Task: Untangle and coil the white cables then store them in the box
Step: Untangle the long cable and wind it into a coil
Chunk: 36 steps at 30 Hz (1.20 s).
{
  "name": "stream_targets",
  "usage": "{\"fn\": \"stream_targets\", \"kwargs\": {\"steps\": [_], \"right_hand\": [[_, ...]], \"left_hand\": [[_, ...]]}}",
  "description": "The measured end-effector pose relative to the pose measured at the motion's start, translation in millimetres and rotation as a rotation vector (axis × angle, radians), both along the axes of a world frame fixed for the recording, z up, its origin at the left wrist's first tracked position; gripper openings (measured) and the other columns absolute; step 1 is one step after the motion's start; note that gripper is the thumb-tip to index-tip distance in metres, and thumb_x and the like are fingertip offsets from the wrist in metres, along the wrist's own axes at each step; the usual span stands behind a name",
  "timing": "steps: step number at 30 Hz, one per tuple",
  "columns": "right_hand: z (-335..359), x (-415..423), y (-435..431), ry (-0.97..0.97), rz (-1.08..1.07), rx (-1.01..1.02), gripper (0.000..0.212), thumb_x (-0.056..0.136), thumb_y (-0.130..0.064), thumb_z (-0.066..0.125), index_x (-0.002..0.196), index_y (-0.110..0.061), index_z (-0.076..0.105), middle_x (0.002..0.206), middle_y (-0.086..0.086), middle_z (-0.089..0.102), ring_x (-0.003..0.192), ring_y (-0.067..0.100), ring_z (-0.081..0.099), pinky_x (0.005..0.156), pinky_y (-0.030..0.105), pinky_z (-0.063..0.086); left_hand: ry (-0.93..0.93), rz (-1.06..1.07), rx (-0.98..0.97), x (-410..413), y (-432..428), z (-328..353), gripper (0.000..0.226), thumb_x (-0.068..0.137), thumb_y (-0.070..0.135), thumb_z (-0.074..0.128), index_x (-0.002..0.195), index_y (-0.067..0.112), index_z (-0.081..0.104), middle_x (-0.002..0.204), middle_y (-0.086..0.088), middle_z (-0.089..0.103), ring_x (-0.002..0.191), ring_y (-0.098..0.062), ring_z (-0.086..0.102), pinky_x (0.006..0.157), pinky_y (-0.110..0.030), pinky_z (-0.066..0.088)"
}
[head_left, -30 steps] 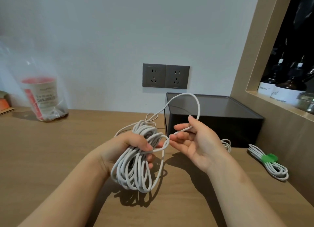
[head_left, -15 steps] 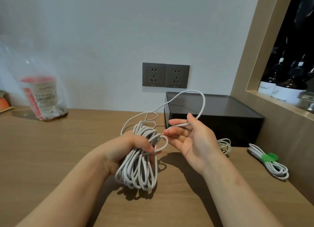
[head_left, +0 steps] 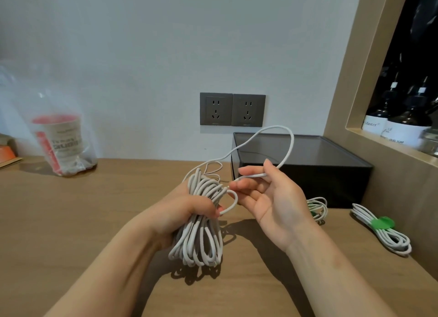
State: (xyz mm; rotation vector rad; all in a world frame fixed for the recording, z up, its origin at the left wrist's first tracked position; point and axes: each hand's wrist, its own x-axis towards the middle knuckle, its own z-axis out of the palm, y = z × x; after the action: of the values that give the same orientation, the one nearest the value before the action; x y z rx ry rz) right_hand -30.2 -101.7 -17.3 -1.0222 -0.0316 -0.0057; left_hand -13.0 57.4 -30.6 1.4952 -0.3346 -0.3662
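White cable coil [head_left: 201, 236]: held above the wooden counter [head_left: 71, 222], just left of the black box [head_left: 320, 181]; left hand [head_left: 187, 212], fingers curled tight round its middle, loops hanging below; right hand [head_left: 267, 203] pinches the free strand [head_left: 291, 146] between thumb and forefinger, other fingers loosely spread; strand arches before the box. Second coil [head_left: 318, 207] lies against the box front; third coil [head_left: 388, 238], bound with green tie [head_left: 382, 223], further right.

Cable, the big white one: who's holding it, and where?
The left hand grips the coil round its middle; the right hand holds its loose strand between thumb and fingers.
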Motion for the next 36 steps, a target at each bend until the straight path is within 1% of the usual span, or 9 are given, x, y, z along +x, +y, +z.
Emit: {"fn": "stream_targets", "kwargs": {"steps": [2,10,15,23,27,29,31,33,36], "right_hand": [[1,0,0,-0.019,-0.001,0.014,0.044,0.100,-0.030,0.034,0.087,0.000,0.062,0.060,0.014,0.059,0.065,0.024,0.066,0.070,0.035,0.057],[3,-3,2,-0.058,-0.013,0.048,0.042,0.100,-0.029,0.034,0.088,-0.001,0.063,0.060,0.012,0.060,0.066,0.021,0.067,0.072,0.035,0.058],[2,-4,0,-0.069,-0.049,0.042,0.041,0.100,-0.027,0.034,0.086,-0.002,0.063,0.060,0.012,0.059,0.068,0.022,0.066,0.074,0.034,0.056],[5,4,-16,0.044,-0.321,0.003,0.036,0.099,-0.024,0.042,0.072,-0.006,0.059,0.049,0.000,0.035,0.045,0.010,0.040,0.058,0.029,0.051],[2,3,-25,0.145,-0.654,-0.308,0.015,0.089,-0.022,0.060,0.100,-0.013,0.054,0.063,-0.002,0.042,0.051,0.009,0.040,0.048,0.023,0.036],[-1,3,-25,-0.056,-0.882,-0.563,0.039,0.085,-0.020,0.064,0.118,-0.017,0.044,0.080,-0.003,0.046,0.069,0.013,0.046,0.060,0.028,0.041],[-2,0,-18,-0.422,-1.017,-0.976,0.040,0.083,-0.020,0.060,0.122,-0.018,0.048,0.095,-0.002,0.049,0.088,0.016,0.045,0.077,0.033,0.040],[-9,4,-9,-0.636,-0.914,-1.387,0.039,0.082,-0.025,0.054,0.121,-0.020,0.055,0.113,0.000,0.055,0.111,0.016,0.039,0.094,0.037,0.032],[-14,5,-5,-0.549,-0.532,-1.742,0.045,0.094,-0.030,0.046,0.138,-0.027,0.038,0.139,-0.007,0.044,0.137,0.015,0.024,0.114,0.032,0.005]], "left_hand": [[0.015,-0.025,-0.065,-1,-2,0,0.035,0.057,-0.007,0.058,0.089,0.004,0.050,0.064,-0.013,0.059,0.070,-0.031,0.068,0.060,-0.040,0.057],[-0.064,0.079,-0.055,-2,-4,0,0.046,0.053,-0.009,0.058,0.094,0.006,0.043,0.063,-0.011,0.059,0.053,-0.028,0.060,0.053,-0.036,0.053],[-0.149,0.115,0.088,-3,-7,-4,0.065,0.048,-0.008,0.068,0.104,0.021,0.053,0.087,-0.012,0.063,0.086,-0.030,0.065,0.078,-0.051,0.056],[-0.245,0.365,0.026,2,1,-1,0.049,0.068,-0.019,0.064,0.094,0.020,0.053,0.081,-0.012,0.062,0.067,-0.024,0.060,0.061,-0.036,0.054],[-0.432,0.589,0.101,6,7,-2,0.045,0.068,-0.015,0.063,0.086,0.025,0.052,0.072,0.001,0.056,0.065,-0.015,0.051,0.062,-0.033,0.046],[-0.509,0.624,0.201,6,8,-2,0.047,0.067,-0.011,0.063,0.083,0.032,0.052,0.066,0.010,0.056,0.063,-0.013,0.051,0.063,-0.032,0.046],[-0.562,0.590,0.290,3,7,-1,0.050,0.066,-0.008,0.064,0.082,0.037,0.051,0.066,0.016,0.059,0.060,-0.005,0.051,0.061,-0.026,0.046],[-0.612,0.526,0.328,-2,4,0,0.051,0.065,-0.008,0.065,0.082,0.038,0.051,0.073,0.016,0.060,0.060,-0.003,0.052,0.056,-0.017,0.044],[-0.658,0.464,0.311,-6,2,2,0.057,0.065,-0.010,0.067,0.083,0.042,0.051,0.079,0.008,0.061,0.060,-0.004,0.052,0.055,-0.015,0.044]]}}
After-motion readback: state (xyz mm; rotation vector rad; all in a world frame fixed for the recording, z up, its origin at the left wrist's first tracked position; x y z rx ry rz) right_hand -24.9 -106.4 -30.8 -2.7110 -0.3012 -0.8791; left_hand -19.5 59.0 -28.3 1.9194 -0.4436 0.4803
